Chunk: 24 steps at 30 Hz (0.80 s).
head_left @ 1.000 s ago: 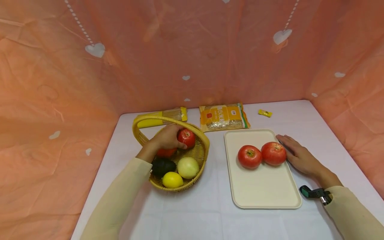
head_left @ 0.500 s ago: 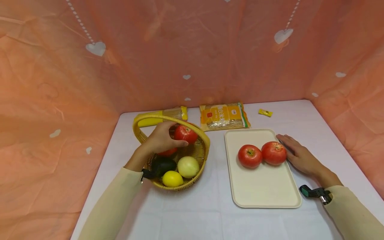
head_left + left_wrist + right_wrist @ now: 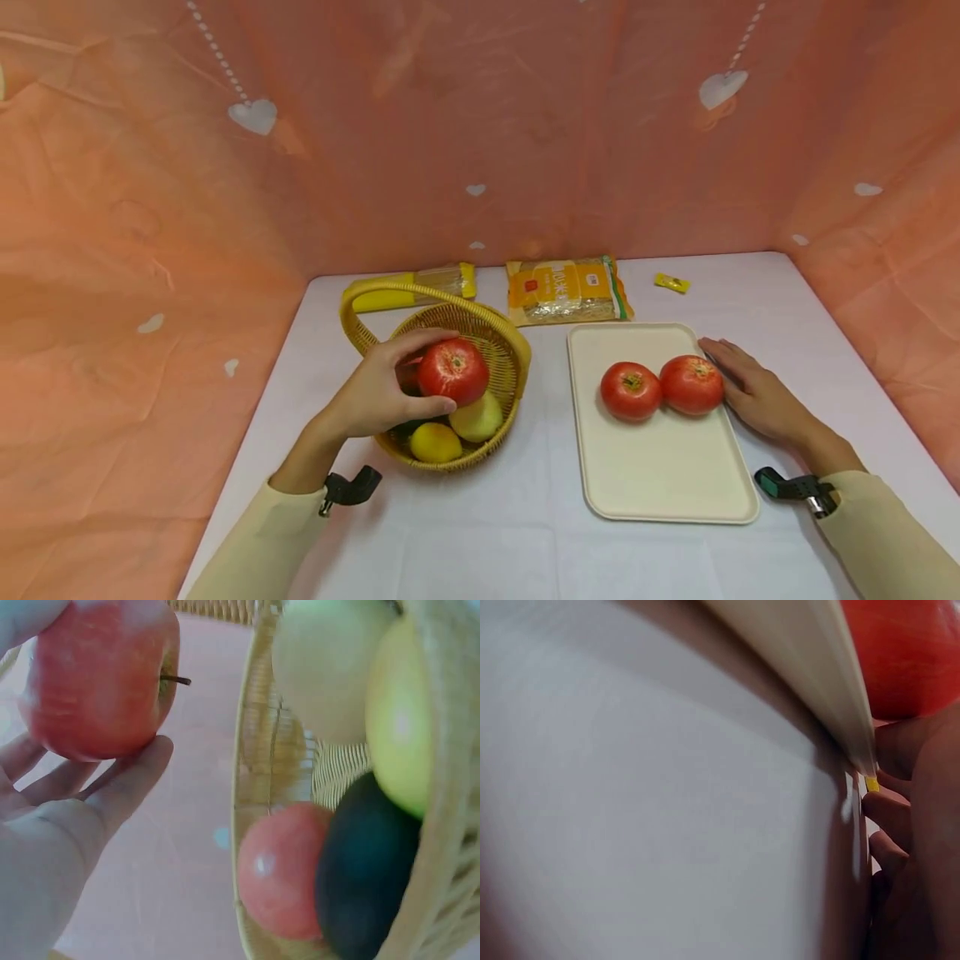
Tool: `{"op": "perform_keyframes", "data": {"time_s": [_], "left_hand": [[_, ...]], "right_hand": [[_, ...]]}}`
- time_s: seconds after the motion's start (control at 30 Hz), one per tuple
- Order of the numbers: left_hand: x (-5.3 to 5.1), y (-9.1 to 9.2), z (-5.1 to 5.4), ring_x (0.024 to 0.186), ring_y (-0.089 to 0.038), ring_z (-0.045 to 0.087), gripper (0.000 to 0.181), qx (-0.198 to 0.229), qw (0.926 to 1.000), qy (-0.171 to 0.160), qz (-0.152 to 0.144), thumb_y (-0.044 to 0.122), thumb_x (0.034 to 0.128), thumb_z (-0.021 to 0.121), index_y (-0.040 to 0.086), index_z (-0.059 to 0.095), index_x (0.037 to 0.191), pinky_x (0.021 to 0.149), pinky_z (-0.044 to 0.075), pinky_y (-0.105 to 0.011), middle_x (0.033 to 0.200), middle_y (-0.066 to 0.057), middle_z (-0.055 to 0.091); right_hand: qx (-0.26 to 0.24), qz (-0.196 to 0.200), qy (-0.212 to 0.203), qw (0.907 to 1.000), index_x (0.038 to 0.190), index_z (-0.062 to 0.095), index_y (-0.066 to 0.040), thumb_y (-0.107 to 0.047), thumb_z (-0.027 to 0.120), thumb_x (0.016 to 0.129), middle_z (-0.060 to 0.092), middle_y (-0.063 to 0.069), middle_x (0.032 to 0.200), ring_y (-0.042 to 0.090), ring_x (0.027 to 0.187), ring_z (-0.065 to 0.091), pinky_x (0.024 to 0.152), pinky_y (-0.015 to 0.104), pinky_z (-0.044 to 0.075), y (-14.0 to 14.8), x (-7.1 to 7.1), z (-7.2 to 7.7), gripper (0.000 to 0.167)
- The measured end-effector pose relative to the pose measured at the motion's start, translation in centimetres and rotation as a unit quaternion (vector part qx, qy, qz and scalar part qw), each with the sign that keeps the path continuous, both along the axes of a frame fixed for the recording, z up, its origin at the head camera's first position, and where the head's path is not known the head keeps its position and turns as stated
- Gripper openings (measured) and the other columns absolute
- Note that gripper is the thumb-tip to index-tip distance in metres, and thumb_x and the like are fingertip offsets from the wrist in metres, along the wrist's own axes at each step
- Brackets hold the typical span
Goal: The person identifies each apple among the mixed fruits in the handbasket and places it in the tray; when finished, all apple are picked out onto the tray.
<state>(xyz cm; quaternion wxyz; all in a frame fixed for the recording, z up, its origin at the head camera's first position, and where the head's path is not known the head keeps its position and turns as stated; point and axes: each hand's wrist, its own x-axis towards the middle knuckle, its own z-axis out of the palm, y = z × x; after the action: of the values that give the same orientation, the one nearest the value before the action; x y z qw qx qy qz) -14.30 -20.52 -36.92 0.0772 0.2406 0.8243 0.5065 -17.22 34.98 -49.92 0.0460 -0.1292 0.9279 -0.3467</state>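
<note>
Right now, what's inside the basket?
The basket holds a lemon, a pale round fruit, a dark oval fruit and a red fruit. In the head view, the left hand and its held apple cover part of the inside; anything underneath the fruit is hidden.

left hand [image 3: 60, 832]: grips red apple [image 3: 105, 690] | basket [image 3: 442, 892]: red fruit [image 3: 277, 870], dark oval [image 3: 367, 870], yellow fruit [image 3: 401, 720], pale globe [image 3: 326, 667]

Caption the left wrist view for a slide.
A left hand holds a round red apple near a yellow woven basket of produce.

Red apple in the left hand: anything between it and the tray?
In the head view, the basket's right rim and handle end stand between apple and tray; whether the apple is above them, I cannot tell.
</note>
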Motion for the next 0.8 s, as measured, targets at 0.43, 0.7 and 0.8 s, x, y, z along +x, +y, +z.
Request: {"op": "perform_keyframes", "data": {"time_s": [0.43,0.7,0.8], "left_hand": [[2.2,7.2,-0.2,0.129,-0.019,0.070,0.080,0.066,0.9904,0.015,-0.120,0.011,0.0805,0.097,0.012,0.063,0.153,0.109,0.061,-0.035,0.146,-0.004,0.071],[2.1,14.6,-2.7,0.131,-0.004,0.065,0.082,0.059,0.9809,0.011,-0.185,0.014,0.0823,0.098,0.015,0.062,0.155,0.111,0.056,-0.025,0.148,-0.004,0.071],[2.2,17.3,-3.7,0.131,0.000,0.063,0.081,0.037,0.9778,0.024,-0.205,0.017,0.0835,0.098,0.015,0.061,0.156,0.110,0.054,-0.018,0.148,-0.003,0.070]], "right_hand": [[0.001,-0.008,-0.008,0.9999,0.173,0.032,-0.011,-0.022,0.051,0.115,0.029,0.034,0.174,0.058,0.163,0.016,0.123,0.086,0.015,0.1,0.1,0.3,0.062],[-0.002,-0.009,-0.023,0.9997,0.174,0.030,-0.011,-0.022,0.050,0.115,0.026,0.034,0.175,0.058,0.164,0.013,0.123,0.086,0.013,-0.1,0.0,0.3,0.063],[0.006,-0.011,-0.034,0.9993,0.175,0.026,-0.013,-0.025,0.049,0.116,0.022,0.034,0.176,0.057,0.165,0.010,0.123,0.087,0.012,-0.1,0.0,0.1,0.064]]}}
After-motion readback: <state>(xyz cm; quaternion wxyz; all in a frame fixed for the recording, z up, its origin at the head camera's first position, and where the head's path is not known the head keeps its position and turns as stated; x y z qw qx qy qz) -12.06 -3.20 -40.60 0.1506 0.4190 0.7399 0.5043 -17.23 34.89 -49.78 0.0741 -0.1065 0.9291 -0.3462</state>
